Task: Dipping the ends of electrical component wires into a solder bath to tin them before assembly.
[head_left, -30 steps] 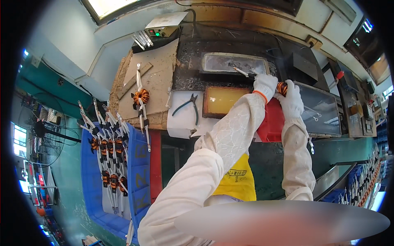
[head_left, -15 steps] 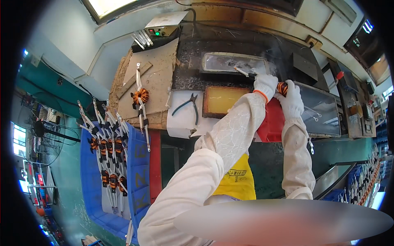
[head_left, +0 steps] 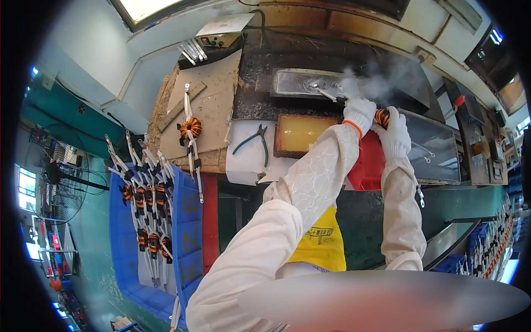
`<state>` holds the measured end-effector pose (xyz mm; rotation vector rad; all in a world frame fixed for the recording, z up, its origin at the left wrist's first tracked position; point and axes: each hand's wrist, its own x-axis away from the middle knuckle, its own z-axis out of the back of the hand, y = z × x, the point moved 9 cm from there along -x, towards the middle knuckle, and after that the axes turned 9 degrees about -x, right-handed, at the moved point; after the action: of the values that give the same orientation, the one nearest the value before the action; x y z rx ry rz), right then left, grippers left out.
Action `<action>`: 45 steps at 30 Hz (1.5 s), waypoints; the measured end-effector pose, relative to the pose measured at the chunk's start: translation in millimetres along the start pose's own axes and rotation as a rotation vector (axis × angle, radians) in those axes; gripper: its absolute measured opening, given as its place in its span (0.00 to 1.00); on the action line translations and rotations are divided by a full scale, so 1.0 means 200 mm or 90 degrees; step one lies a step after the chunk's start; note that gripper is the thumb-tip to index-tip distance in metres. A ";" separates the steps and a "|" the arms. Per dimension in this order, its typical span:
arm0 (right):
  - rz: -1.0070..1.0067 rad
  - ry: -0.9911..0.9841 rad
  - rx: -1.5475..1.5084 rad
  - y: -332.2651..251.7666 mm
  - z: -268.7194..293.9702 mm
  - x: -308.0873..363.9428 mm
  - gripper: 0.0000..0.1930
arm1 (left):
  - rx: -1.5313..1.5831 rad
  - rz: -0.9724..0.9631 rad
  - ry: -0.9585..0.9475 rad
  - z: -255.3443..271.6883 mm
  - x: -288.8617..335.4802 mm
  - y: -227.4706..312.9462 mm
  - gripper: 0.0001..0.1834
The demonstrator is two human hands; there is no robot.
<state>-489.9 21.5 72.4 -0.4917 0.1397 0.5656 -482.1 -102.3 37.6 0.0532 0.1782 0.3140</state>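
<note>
My left hand [head_left: 359, 114], in a white glove with an orange cuff, is closed round a white sleeved lead [head_left: 327, 96]. The lead's bare tip points left, at the shiny surface of a long metal-filled pot [head_left: 285, 83]; whether it dips in, I cannot tell. Just to the right, my gloved right hand [head_left: 395, 135] grips a toroidal coil [head_left: 382, 118] wound in orange and black. Another lead end [head_left: 421, 198] with a ring terminal hangs below my right wrist. In front of the pot sits a rectangular tray [head_left: 301, 134] of yellowish material.
Cutting pliers [head_left: 257, 143] lie on white paper left of the tray. A second coil [head_left: 191, 128] rests on the cardboard [head_left: 213, 105]. A blue crate [head_left: 185, 221] full of coils stands at the left. A control box [head_left: 221, 39] sits behind, and smoke [head_left: 387, 77] drifts over the bench.
Thicker white smoke now rises by the pot's right end, and the molten surface looks shinier. Both hands keep nearly the same place and grip.
</note>
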 end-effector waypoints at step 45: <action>-0.003 -0.004 0.010 -0.03 0.01 0.00 0.34 | -0.017 -0.009 0.029 -0.02 0.00 -0.01 0.10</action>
<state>-486.1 19.0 76.9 -0.4751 0.1365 0.5608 -482.1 -104.5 32.7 0.0187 0.2194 0.3031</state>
